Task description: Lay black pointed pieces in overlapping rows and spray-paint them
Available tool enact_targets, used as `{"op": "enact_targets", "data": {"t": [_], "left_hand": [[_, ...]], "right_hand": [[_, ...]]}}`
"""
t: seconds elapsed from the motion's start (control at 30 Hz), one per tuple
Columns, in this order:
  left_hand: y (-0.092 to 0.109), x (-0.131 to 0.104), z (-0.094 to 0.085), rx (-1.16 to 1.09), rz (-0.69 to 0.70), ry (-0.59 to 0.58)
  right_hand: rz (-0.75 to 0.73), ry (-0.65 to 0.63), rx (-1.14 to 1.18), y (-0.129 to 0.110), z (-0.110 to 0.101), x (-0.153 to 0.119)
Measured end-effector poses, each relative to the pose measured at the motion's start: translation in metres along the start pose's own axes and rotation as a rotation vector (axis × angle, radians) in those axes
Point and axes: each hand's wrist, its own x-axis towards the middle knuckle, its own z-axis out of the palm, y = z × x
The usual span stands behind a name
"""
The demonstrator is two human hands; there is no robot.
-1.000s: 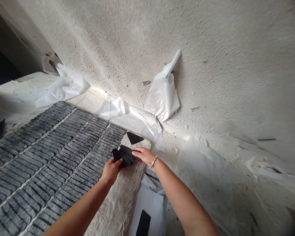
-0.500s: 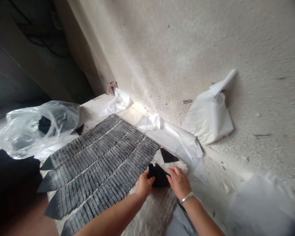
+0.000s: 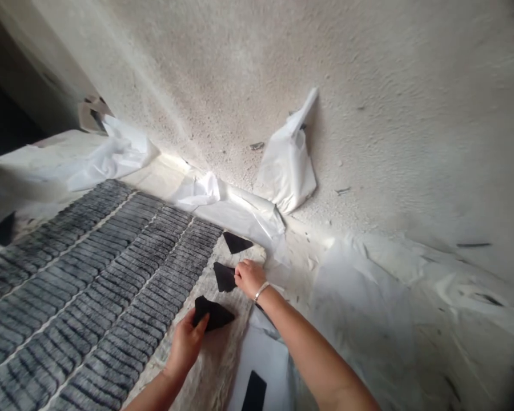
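My left hand (image 3: 185, 345) pinches a dark, flat, pointed piece (image 3: 215, 315), possibly a stack, between thumb and fingers above the pale, fuzzy board (image 3: 212, 368). A little farther off, my right hand (image 3: 249, 278) is closed on the right end of a smaller black piece (image 3: 224, 277) at the board's surface; whether the piece lies flat there I cannot tell. Just beyond it, a black triangular piece (image 3: 237, 242) lies near the board's far edge. To the left, long rows of overlapping grey-black strips (image 3: 124, 257) cover the board, with pale lines between the rows.
A rough plastered wall (image 3: 368, 142) rises behind. Crumpled white plastic sheeting (image 3: 252, 214) lies along its foot, and a white bag (image 3: 286, 171) rests against it. Another black piece (image 3: 255, 391) lies on a white surface at the lower edge. White cloth-like plastic (image 3: 115, 151) sits at the far left.
The view has swung to the right. My hands, earlier together at one dark bundle, are now apart, the right one holding a separate black piece farther away.
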Motion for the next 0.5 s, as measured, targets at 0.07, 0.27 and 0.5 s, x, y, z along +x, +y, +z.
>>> {"op": "enact_targets", "data": {"t": [0.07,0.27,0.5], "left_hand": [[-0.008,-0.008,0.000,0.063,0.059,-0.028],[-0.023,-0.008,0.002,0.158,0.164,-0.070],[-0.023,-0.006,0.002,0.145,0.232,-0.081]], "right_hand": [[-0.047,0.022,0.033,0.001,-0.007,0.000],[-0.004,0.082,0.255,0.019,-0.029,0.031],[0.145,0.088,0.314,0.041,-0.026,0.069]]}}
